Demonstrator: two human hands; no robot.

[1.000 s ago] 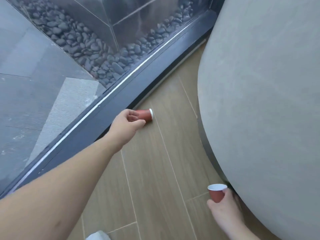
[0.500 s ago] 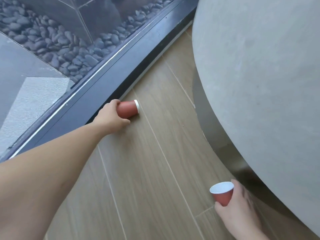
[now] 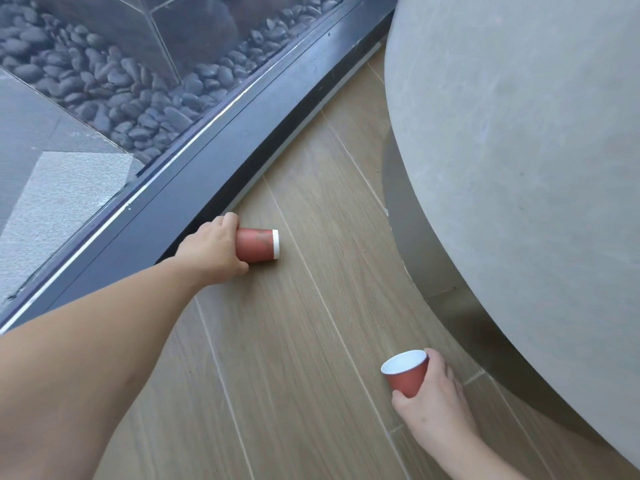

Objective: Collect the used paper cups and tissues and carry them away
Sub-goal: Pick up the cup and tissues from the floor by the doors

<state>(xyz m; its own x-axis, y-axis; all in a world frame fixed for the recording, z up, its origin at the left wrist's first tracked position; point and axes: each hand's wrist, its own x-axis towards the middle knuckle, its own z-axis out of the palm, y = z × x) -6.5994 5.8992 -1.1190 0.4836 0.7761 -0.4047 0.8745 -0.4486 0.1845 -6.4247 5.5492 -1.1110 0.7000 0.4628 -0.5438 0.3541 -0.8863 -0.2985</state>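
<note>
Red paper cup, first item (image 3: 258,245): lying on its side on the wood-look floor (image 3: 311,341) just beside the dark window frame (image 3: 194,202), white rim pointing right, base end gripped by the left hand (image 3: 213,252) with fingers curled round it. Red paper cup, second item (image 3: 406,372): white inside showing, mouth tilted up and left, held round its body by the right hand (image 3: 433,407), near the foot of the large rounded grey form (image 3: 519,168). Dark pebbles (image 3: 131,88) lie behind the glass.
</note>
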